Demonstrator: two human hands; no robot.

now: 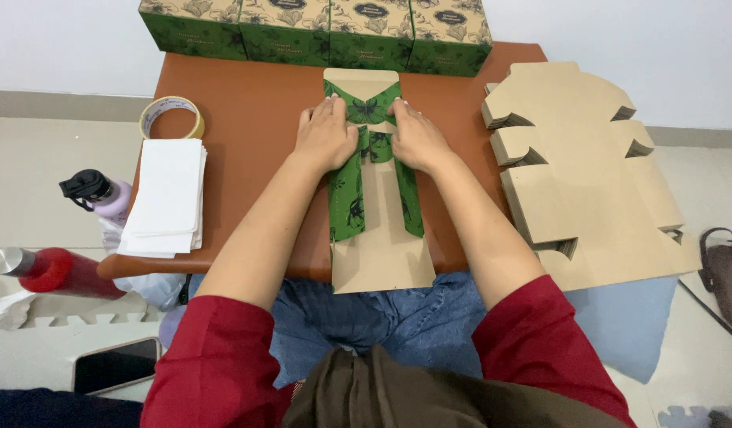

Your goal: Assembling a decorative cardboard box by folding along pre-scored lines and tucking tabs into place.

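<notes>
Head view: at the brown table's point(255, 119) centre lies a flat cardboard box blank point(375, 238) with green printed side flaps folded inward. The left hand point(326, 136) and right hand point(413, 139) press flat on its upper folds, fingers together, pointing to twelve o'clock. A stack of unfolded blanks point(588, 174) lies at three o'clock, white paper sheets point(166, 194) at nine.

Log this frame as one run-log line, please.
left hand: pressing green side flap | right hand: pressing opposite flap | item: flat box blank on brown table | nearby: blank stack
</notes>
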